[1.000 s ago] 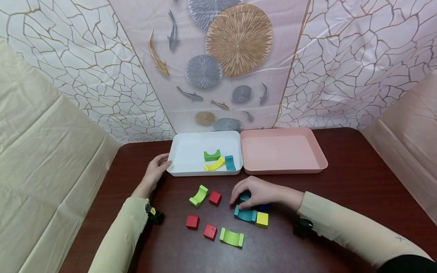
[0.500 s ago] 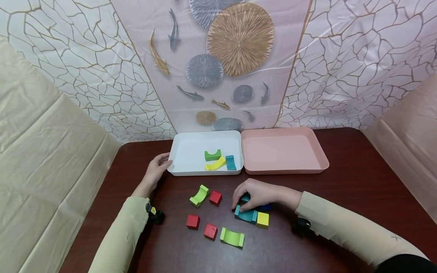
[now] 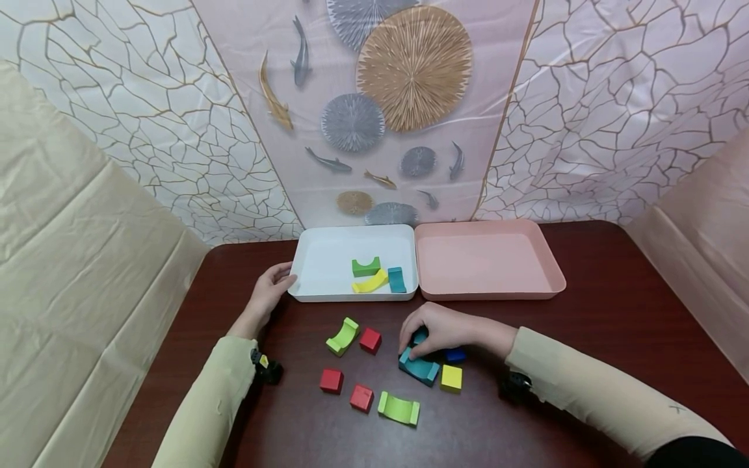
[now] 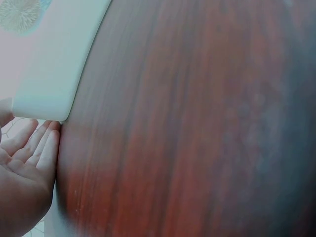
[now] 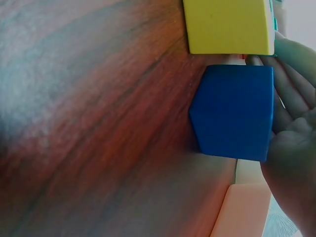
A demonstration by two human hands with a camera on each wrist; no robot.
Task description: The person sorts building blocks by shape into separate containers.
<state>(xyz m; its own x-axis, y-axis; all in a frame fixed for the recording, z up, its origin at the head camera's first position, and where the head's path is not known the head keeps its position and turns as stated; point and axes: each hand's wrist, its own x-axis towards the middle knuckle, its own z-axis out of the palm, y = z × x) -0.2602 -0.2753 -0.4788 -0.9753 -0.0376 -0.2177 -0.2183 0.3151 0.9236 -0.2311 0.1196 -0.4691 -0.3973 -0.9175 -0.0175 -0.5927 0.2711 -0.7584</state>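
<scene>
Probably light and stiff, the teal concave wooden-looking block (image 3: 420, 369) suits an end grip; the right hand (image 3: 439, 326) pinches one end, the left hand (image 3: 269, 290) grips the white rectangular tray (image 3: 325, 263).

readable text: none | right sleeve (image 3: 608, 390): small X-like mark (image 3: 677, 408), unclear

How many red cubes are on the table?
3: a red cube beside the far lime arch block; two others, left of the near lime arch block. The right hand might hide more.
</scene>
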